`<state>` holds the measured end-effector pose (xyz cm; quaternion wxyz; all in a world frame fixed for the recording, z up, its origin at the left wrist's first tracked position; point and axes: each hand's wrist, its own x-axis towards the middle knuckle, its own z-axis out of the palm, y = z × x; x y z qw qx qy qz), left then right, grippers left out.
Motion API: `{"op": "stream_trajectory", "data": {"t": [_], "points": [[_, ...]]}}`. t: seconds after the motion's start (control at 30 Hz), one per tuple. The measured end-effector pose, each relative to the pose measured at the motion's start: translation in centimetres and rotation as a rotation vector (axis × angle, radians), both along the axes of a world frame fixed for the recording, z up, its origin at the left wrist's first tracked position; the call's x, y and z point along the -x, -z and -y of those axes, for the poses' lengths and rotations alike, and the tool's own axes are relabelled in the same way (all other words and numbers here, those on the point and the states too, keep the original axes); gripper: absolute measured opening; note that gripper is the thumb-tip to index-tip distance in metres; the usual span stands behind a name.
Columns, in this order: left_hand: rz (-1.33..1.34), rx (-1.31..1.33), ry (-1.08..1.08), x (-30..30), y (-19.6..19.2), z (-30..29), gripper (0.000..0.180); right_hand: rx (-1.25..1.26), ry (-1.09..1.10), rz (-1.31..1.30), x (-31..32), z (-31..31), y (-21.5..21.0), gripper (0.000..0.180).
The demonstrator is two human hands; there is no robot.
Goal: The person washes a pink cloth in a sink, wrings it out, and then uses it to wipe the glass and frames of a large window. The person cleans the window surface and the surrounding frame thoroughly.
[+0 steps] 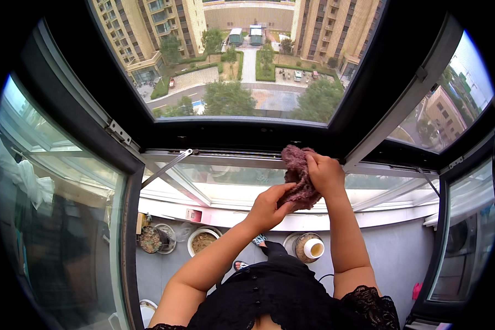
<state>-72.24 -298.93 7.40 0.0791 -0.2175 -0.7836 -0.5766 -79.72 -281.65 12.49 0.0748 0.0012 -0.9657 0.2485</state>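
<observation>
A crumpled mauve cleaning cloth point(298, 175) is held between both hands, in front of the window's lower frame point(231, 159). My right hand point(325, 173) grips its upper right side, thumb pressed on the fabric. From the lower left, my left hand point(270, 206) pinches the cloth's lower edge between thumb and fingers. The cloth's top reaches up to the metal track of the frame. Folds of the fabric hide some of the fingertips.
Opened window sashes stand at the left point(131, 242) and right point(441, 236). A metal stay arm point(173, 164) slants down from the frame. Below, plant pots point(151, 240), a soil-filled white pot point(190, 242) and a white cup-like container point(313, 248) stand on the grey floor point(379, 247).
</observation>
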Motion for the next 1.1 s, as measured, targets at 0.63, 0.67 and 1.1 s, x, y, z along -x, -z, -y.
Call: {"op": "stream_trajectory", "data": {"t": [0.63,0.67,1.1], "points": [[0.127,-0.320,-0.301,-1.5,1.8,4.8,0.017,0.364,-0.072,-0.626,-1.0,2.8,1.5,0.016],[0.110,-0.219,-0.285,-2.1,1.0,5.6,0.015,0.238,-0.041,-0.698,-1.2,2.1,1.5,0.016],[0.464,-0.276,-0.364,-1.0,4.9,6.4,0.035,0.468,-0.204,-0.622,-3.5,3.6,7.0,0.021]]}}
